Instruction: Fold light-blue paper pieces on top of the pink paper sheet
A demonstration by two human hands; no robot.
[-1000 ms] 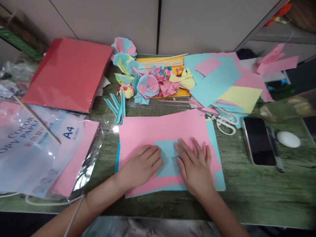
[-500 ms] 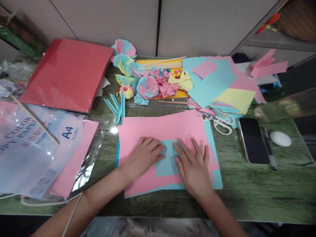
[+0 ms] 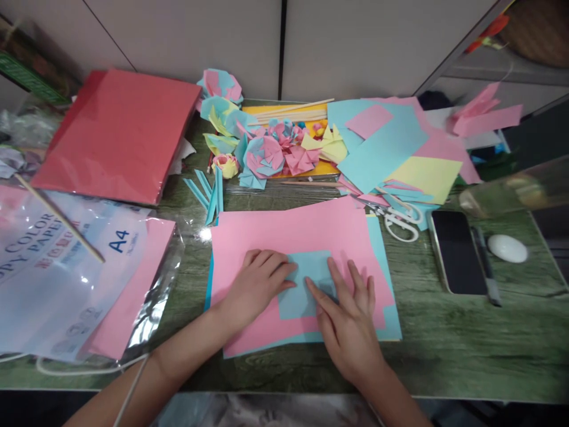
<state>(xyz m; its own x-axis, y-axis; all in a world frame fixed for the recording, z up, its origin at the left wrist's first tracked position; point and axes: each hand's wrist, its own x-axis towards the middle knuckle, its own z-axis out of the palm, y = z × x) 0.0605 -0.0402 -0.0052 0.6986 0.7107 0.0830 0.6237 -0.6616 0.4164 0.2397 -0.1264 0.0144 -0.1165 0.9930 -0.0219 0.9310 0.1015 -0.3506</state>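
A small light-blue square of paper (image 3: 302, 284) lies flat on a larger pink sheet (image 3: 249, 228), which tops a stack of coloured paper. My left hand (image 3: 260, 281) rests palm down over the square's left edge, its fingers bent and lying on the paper. On the other side, my right hand (image 3: 349, 314) is spread, with the index fingertip on the middle of the square. The other right fingers reach over the square's right edge onto the pink sheet. Part of the square is hidden under both hands.
Paper flowers (image 3: 264, 155) crowd the back, beside loose coloured sheets (image 3: 384, 145). White-handled scissors (image 3: 402, 222), a phone (image 3: 457, 252), a pen (image 3: 486, 267) and a white oval object (image 3: 507, 248) lie right. Left are a copy-paper bag (image 3: 66, 273), a stick (image 3: 62, 219) and a red pack (image 3: 120, 133).
My right index finger has moved left and down onto the middle of the square, away from its upper right. My left hand stays almost in place. The view has shifted slightly.
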